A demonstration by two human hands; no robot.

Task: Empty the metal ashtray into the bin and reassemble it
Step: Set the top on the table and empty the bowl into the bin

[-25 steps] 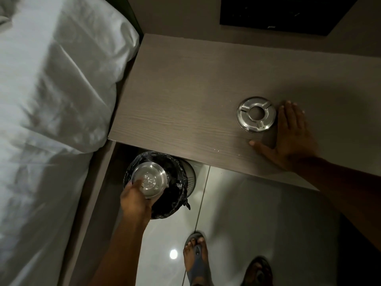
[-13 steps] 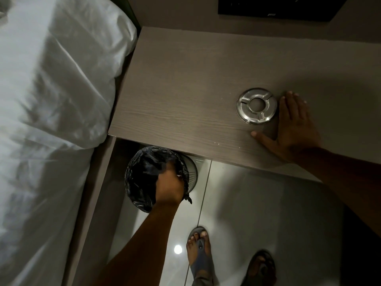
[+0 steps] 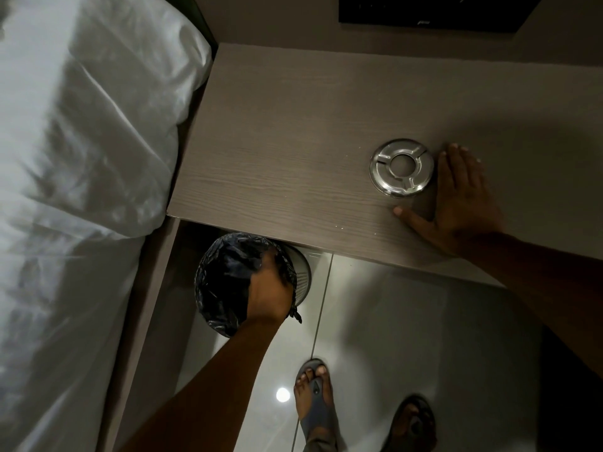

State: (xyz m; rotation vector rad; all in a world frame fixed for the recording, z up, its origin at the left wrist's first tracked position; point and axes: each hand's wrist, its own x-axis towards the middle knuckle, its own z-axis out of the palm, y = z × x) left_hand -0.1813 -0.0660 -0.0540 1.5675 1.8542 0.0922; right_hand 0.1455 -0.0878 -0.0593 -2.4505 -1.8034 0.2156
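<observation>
The round metal ashtray lid (image 3: 402, 168), with a centre hole and notches, lies flat on the wooden desk (image 3: 293, 141). My right hand (image 3: 456, 200) rests flat on the desk just right of the lid, fingers spread, holding nothing. My left hand (image 3: 269, 295) is turned knuckles-up over the mouth of the bin (image 3: 225, 275), which is lined with a black bag and stands on the floor half under the desk edge. The ashtray bowl is hidden under that hand.
A bed with white sheets (image 3: 81, 190) fills the left side, close to the desk and bin. My feet in sandals (image 3: 315, 396) stand on the glossy tiled floor. A dark panel (image 3: 424, 11) is on the wall behind the desk.
One second ago my left hand held the metal bowl face-up above the bin. It has since turned over above the bin, hiding the bowl. My right hand has stayed put.
</observation>
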